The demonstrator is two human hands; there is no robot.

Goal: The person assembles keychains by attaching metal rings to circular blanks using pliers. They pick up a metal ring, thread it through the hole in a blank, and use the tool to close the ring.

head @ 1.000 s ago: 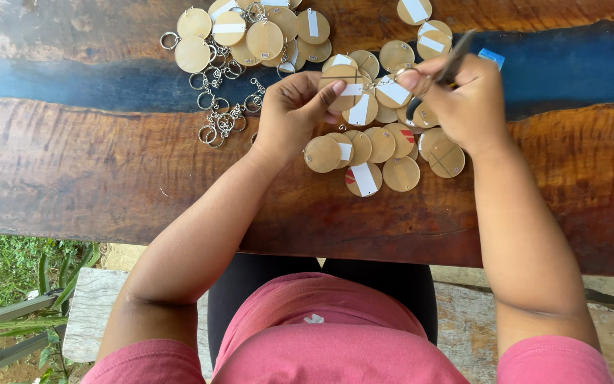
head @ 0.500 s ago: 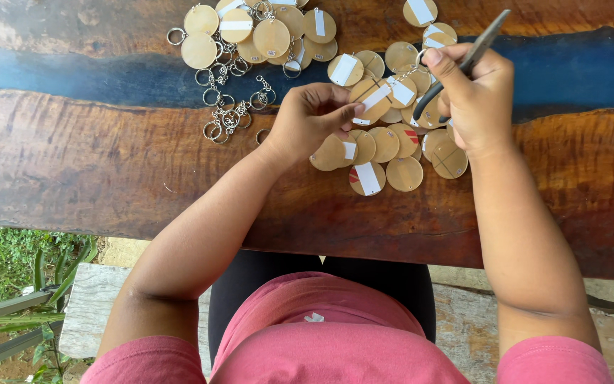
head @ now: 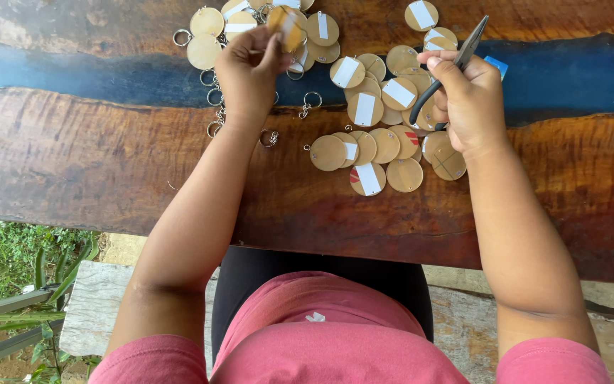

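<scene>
Near the surface's far edge, left hand [head: 246, 71] fingers pinch a wooden disc [head: 283, 27] above the pile; right hand [head: 467, 103] grips pliers [head: 456, 64], tips pointing away.

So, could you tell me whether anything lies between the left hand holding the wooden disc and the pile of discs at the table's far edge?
Nothing visible does. The left hand holds the wooden disc right over that pile, with only loose key rings scattered under the wrist.
</scene>
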